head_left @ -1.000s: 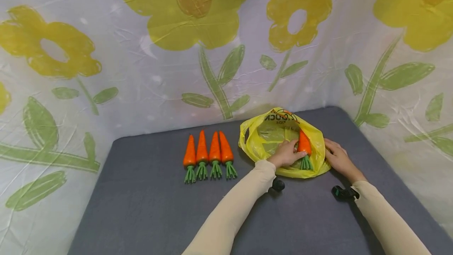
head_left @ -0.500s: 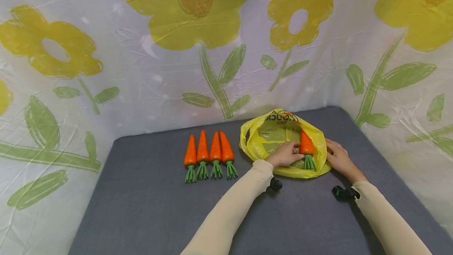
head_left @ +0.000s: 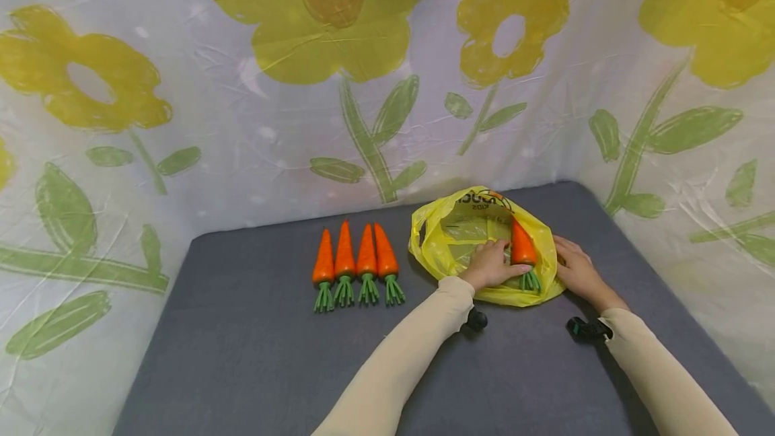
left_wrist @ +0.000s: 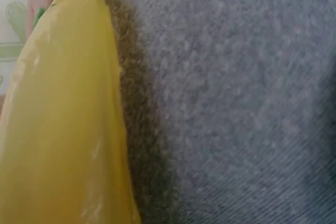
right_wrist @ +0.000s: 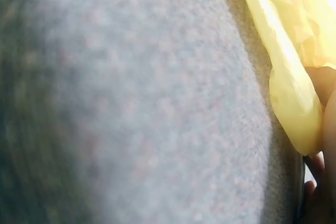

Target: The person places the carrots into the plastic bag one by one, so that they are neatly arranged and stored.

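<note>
An open yellow plastic bag (head_left: 426,247) lies on the table at the right. My left hand (head_left: 489,265) reaches into its mouth. Inside the bag, a toy carrot (head_left: 523,246) leans on the right wall, tip toward the back. The left thumb lies straight across the carrot's thick end, and the fingertips are at its left side. My right hand (head_left: 582,272) holds the bag's right side from outside, with plastic (right_wrist: 296,111) between thumb and fingers in the right wrist view. The bag's outer wall (left_wrist: 68,108) hides the left fingers in the left wrist view.
Several toy carrots with green tops, one of them a carrot (head_left: 323,260) at the far left, lie side by side left of the bag. A grey cloth covers the table (head_left: 254,355). A flowered curtain (head_left: 260,153) hangs behind it.
The left hand drew slightly back from the carrot in the bag, then moved in again, its thumb now over the thick end. The right hand stays at the bag's side.
</note>
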The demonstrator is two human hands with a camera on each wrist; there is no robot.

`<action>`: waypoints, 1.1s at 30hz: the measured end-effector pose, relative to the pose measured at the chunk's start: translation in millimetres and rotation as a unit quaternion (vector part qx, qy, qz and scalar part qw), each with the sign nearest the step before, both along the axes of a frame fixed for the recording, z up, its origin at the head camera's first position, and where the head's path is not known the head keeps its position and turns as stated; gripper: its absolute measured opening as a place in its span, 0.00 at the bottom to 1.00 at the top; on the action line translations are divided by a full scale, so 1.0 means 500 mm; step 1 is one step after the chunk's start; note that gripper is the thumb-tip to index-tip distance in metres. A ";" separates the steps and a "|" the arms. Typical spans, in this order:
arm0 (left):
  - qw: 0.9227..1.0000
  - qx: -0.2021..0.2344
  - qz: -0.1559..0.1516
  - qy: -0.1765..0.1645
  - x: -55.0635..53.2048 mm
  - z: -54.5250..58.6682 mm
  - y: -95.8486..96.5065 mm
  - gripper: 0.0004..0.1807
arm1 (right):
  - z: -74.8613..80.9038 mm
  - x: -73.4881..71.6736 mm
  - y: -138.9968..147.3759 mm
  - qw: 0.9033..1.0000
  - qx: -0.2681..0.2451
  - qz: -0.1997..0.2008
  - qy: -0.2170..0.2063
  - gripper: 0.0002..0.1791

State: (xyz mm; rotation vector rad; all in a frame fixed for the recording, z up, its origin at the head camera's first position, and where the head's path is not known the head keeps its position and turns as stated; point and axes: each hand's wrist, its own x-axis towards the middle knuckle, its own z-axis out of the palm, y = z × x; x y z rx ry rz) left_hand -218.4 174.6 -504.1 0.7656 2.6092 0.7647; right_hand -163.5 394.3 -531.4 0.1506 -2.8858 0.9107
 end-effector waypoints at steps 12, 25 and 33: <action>0.999 -0.018 -0.025 0.027 0.000 0.007 -0.014 0.30 | 0.011 -0.011 -0.006 0.997 0.049 0.019 -0.062 0.32; 0.995 -0.038 -0.070 0.067 0.004 0.046 -0.035 0.14 | 0.019 -0.032 -0.002 0.993 0.077 0.056 -0.066 0.33; 0.995 0.034 -0.086 0.046 0.019 0.110 -0.111 0.24 | 0.013 -0.037 0.001 0.993 0.072 0.063 -0.070 0.34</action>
